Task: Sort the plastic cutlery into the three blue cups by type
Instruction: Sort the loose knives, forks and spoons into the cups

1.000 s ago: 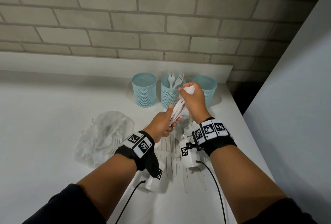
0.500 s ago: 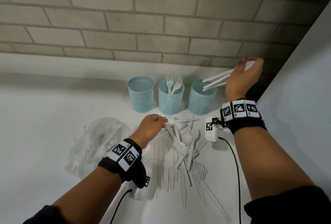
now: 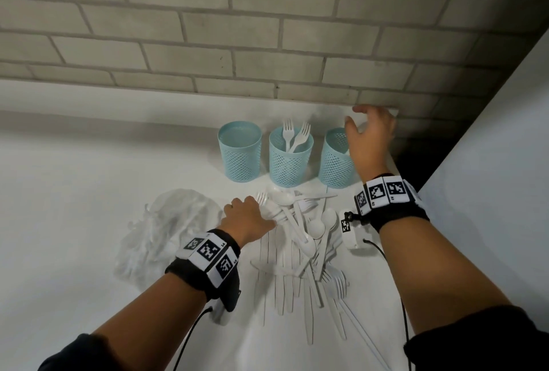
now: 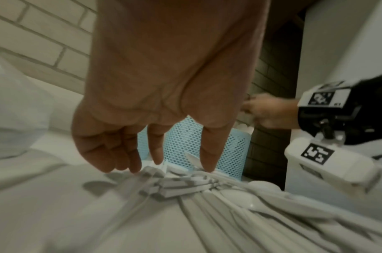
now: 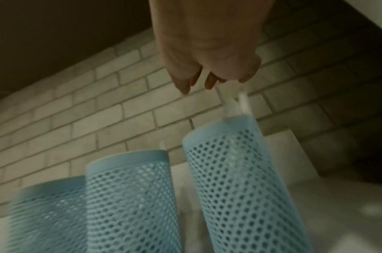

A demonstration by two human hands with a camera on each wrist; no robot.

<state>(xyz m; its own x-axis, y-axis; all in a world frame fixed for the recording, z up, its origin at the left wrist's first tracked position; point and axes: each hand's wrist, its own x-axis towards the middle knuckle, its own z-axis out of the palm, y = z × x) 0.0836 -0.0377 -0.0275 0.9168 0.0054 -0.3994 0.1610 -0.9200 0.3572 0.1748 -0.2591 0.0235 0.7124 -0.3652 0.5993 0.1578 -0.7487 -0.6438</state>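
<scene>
Three blue mesh cups stand in a row by the wall: the left cup looks empty, the middle cup holds two forks, and the right cup has white cutlery standing in it. My right hand hovers over the right cup with its fingers spread, just above that cutlery. My left hand rests fingertips-down on the far end of the loose pile of white cutlery, its fingers fairly straight and gripping nothing.
A crumpled clear plastic bag lies left of the pile. The brick wall and a low ledge run behind the cups. A pale panel closes in the right side, with a dark gap beside the right cup.
My right hand carried a bunch of white cutlery from beside the right cup to above it and let go; the pieces now stand in that cup. My left hand stays on the pile.
</scene>
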